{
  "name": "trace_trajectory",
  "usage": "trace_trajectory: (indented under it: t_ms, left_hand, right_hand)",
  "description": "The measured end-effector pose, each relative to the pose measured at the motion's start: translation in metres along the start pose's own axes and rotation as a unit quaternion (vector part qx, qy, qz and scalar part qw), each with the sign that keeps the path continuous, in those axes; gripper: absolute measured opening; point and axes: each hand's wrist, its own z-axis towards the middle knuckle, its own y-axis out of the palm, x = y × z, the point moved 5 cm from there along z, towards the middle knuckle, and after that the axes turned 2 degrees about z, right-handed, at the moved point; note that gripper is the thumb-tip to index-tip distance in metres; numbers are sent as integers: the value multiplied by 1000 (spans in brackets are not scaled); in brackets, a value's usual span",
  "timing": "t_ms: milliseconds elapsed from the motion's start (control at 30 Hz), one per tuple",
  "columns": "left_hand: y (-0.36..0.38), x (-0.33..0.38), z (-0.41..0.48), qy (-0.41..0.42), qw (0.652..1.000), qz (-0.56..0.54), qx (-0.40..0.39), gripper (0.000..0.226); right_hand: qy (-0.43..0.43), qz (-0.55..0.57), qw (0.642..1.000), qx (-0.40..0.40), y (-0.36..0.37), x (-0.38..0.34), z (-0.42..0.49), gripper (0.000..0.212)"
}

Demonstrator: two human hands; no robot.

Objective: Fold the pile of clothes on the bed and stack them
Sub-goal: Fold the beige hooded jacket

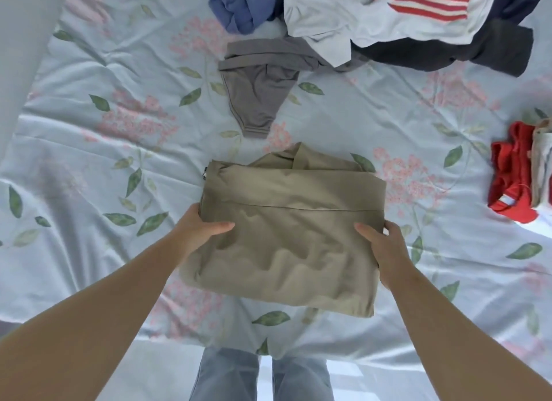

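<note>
A khaki garment, folded into a rough rectangle, lies on the bed in front of me. My left hand grips its left edge, thumb on top and fingers under the cloth. My right hand grips the right edge the same way. Beyond it a grey garment lies spread flat. The unfolded pile sits at the far edge: a blue piece, a white top with red stripes and a dark garment. At the right edge a folded red item lies beside a pale folded one.
The bed is covered by a pale blue sheet printed with pink flowers and green leaves. Its near edge runs along the bottom, with my legs in light jeans standing against it. A pale wall or surface rises at the far left.
</note>
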Motion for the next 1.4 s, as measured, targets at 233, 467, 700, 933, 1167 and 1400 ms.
trace_trajectory:
  t_ms: [233, 467, 700, 933, 1167, 1400]
  left_hand:
    - [5, 21, 6, -15, 1000, -24, 9, 34]
    - [3, 30, 19, 26, 995, 96, 31, 31]
    - [15, 47, 24, 101, 993, 12, 63, 34]
    - [-6, 40, 18, 43, 978, -203, 15, 20]
    - [-1, 49, 50, 103, 962, 153, 199, 23]
    - [2, 37, 53, 80, 974, 109, 182, 21]
  right_hand:
    - [18, -31, 999, -36, 17, -14, 29, 7]
    - [-49, -416, 907, 28, 10, -29, 42, 51]
    - [-309, -617, 722, -55, 81, -65, 50, 36]
    - [-199, -361, 882, -228, 92, -78, 56, 46]
    - [-300, -511, 806, -25, 77, -83, 59, 36]
    - [-481, -504, 712, -81, 82, -79, 40, 26]
